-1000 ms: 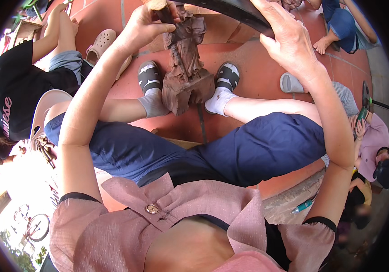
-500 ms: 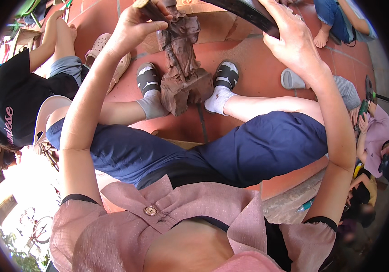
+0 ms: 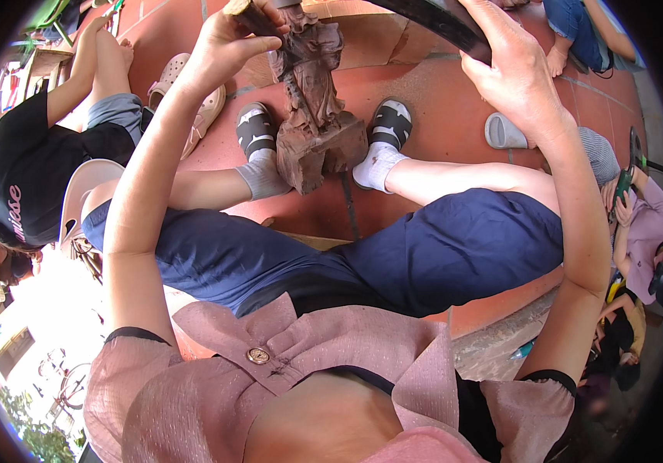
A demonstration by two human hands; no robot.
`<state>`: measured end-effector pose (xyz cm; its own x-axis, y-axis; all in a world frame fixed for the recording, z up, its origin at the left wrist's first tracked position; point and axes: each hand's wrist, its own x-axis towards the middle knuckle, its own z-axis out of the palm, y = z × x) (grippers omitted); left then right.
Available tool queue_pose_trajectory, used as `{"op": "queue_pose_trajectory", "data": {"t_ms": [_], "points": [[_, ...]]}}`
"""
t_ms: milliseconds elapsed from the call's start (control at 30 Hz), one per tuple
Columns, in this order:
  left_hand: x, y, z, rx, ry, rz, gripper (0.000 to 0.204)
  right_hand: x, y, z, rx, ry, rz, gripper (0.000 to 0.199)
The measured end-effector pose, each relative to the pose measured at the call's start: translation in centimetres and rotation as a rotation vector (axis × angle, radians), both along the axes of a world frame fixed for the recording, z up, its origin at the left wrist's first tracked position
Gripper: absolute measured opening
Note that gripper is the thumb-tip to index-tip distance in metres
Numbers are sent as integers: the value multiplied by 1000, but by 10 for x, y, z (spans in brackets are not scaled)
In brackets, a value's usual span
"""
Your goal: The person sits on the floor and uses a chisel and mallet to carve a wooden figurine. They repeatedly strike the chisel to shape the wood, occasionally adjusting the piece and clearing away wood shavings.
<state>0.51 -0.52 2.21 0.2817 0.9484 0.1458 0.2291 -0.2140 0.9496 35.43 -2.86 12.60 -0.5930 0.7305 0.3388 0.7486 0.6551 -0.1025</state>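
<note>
A brown carved wooden figure [image 3: 312, 100] on a square block base stands on the red tiled floor between my two feet in dark slippers. My left hand [image 3: 227, 46] grips a short wooden handle [image 3: 243, 11] at the figure's top. My right hand [image 3: 513, 69] is closed around a long dark bar [image 3: 439, 19] that runs across the top of the view. My legs in blue shorts stretch toward the figure.
A person in a black shirt [image 3: 19, 166] sits at my left, with a pale clog [image 3: 208, 108] near them. A grey slipper [image 3: 505, 131] lies right of my foot. Another person in pink [image 3: 644, 231] sits at the right edge.
The figure and my feet sit lower in the view than before. My left hand has kept its grip at the figure's top, and my right hand stays on the dark bar.
</note>
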Motion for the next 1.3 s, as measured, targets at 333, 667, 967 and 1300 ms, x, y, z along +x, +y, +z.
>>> {"op": "queue_pose_trajectory", "data": {"t_ms": [333, 667, 967, 1300], "points": [[-4, -1, -10, -56, -52, -29, 31, -7, -2, 5, -83, 59, 87, 86], [-4, -4, -9, 30, -11, -110, 33, -2, 12, -13, 18, 421, 201, 77], [7, -25, -2, 107, 170, -94, 28, -7, 11, -15, 49, 410, 235, 75], [7, -22, -27, 174, 98, -30, 33, -23, 5, -16, 80, 1, 205, 75]]}}
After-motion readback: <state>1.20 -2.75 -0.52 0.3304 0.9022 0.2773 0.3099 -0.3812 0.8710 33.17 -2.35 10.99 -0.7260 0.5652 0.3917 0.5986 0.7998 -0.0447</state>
